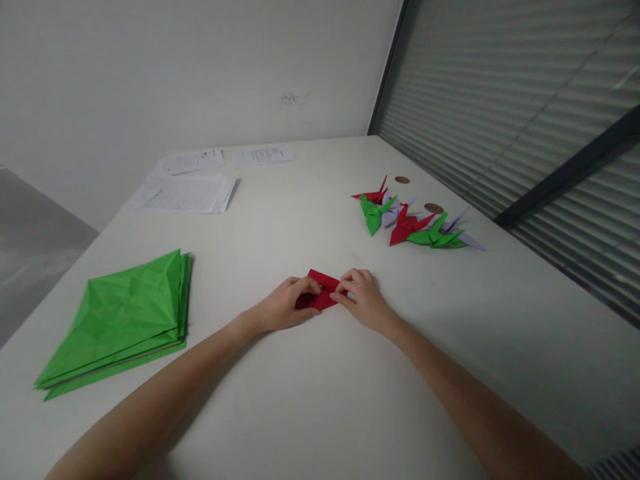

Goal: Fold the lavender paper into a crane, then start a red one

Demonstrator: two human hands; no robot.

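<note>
A small folded piece of red origami paper lies on the white table between my hands. My left hand closes on its left side, thumb near the front edge and fingers curled over the top. On the right edge, my right hand pinches the paper between thumb and fingertips. Parts of the paper are hidden under the fingers of both hands, so its exact folds cannot be made out. Beyond my right hand, several folded paper cranes in red, green and pale purple sit in a cluster.
To the left lies a stack of creased green paper sheets. Printed papers rest at the back left of the table. Two brown round pieces lie near the cranes. A wall stands behind, and window blinds line the right side.
</note>
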